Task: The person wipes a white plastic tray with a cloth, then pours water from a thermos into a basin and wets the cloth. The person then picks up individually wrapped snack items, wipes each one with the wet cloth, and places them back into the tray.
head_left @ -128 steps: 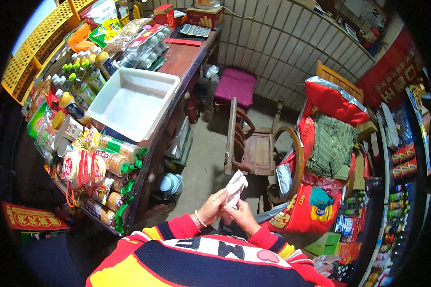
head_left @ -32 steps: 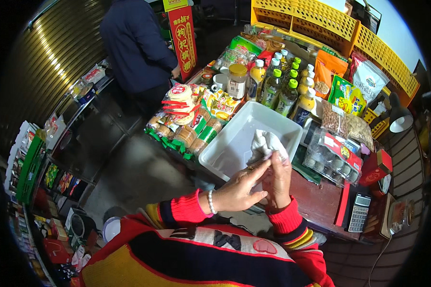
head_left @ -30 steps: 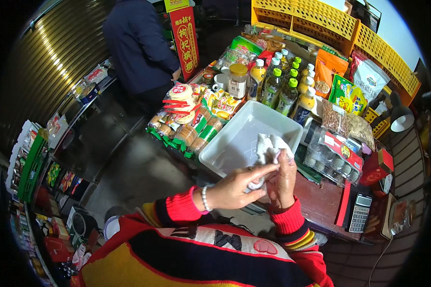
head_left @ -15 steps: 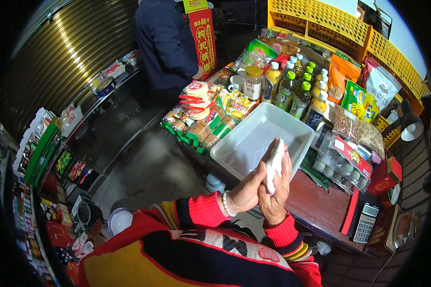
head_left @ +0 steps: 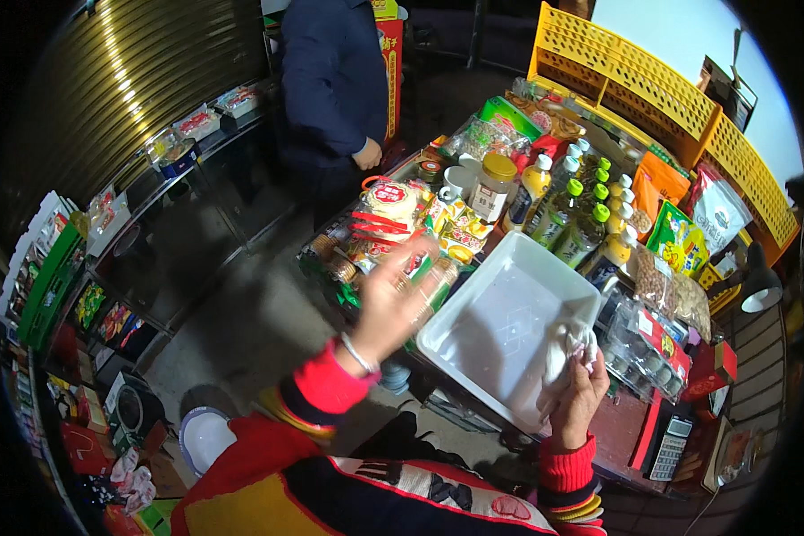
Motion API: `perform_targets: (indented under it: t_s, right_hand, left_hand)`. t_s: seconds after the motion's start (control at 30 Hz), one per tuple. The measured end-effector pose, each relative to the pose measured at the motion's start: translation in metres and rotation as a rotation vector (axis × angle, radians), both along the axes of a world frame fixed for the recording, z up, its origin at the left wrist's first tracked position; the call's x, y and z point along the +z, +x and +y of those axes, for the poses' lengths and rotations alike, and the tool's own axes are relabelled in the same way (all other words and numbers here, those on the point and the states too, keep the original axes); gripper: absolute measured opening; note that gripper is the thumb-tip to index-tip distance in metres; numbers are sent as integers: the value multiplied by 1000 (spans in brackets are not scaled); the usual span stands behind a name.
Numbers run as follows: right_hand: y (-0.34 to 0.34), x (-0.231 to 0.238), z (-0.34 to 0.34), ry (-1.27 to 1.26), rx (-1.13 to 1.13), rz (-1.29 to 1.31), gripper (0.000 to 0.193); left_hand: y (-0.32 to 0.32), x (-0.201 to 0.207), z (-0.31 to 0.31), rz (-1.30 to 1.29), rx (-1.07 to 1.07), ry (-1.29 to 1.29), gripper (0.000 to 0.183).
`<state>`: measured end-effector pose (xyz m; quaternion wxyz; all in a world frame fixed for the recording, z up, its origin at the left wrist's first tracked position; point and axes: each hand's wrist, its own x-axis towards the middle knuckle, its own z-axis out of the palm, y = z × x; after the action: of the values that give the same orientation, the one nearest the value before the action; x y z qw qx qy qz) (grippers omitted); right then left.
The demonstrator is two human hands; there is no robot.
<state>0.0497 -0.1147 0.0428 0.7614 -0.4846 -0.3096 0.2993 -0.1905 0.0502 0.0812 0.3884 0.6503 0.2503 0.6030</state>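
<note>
My left hand (head_left: 389,308), a beaded bracelet at its wrist, hovers over or against wrapped round snacks in clear packs (head_left: 393,201) left of the tray. Motion smears its fingers, so whether it touches a pack is unclear. My right hand (head_left: 582,402) grips a crumpled white cloth (head_left: 558,362) at the right side of the tray. The white plastic tray (head_left: 487,313) is shallow and rectangular, with a few small specks on its bottom.
Behind the tray stand a lidded jar (head_left: 493,189), a white cup (head_left: 458,182) and several drink bottles (head_left: 581,234). A tray of eggs (head_left: 639,353) and a calculator (head_left: 670,447) lie at right. Another person (head_left: 335,89) in dark clothes stands at the far left.
My hands, together around the white cloth before, have parted. The left has swung left to the snack packs; the right has moved right and down with the cloth, which now hangs loosely.
</note>
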Motion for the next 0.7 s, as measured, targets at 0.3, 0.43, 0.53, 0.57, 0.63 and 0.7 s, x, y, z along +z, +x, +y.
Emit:
perform_targets:
  t_s: [0.3, 0.43, 0.53, 0.57, 0.63, 0.7]
  right_hand:
    - [-36, 14, 45, -105, 174, 74, 20]
    - [-31, 9, 48, -187, 164, 99, 19]
    - [-26, 1, 46, -183, 228, 227, 20]
    - [-27, 0, 47, -190, 234, 247, 21]
    - [-29, 9, 43, -200, 234, 243, 23]
    - [-26, 6, 39, -205, 242, 262, 24]
  left_hand:
    - [-75, 15, 151, 973, 480, -238, 65]
    - [-64, 20, 152, 1073, 437, -225, 65]
    - [-58, 18, 148, 995, 419, -213, 56]
    - [-58, 17, 149, 964, 418, -210, 53]
    - [-55, 15, 150, 946, 435, -252, 49]
    - [-59, 9, 151, 882, 439, -270, 52]
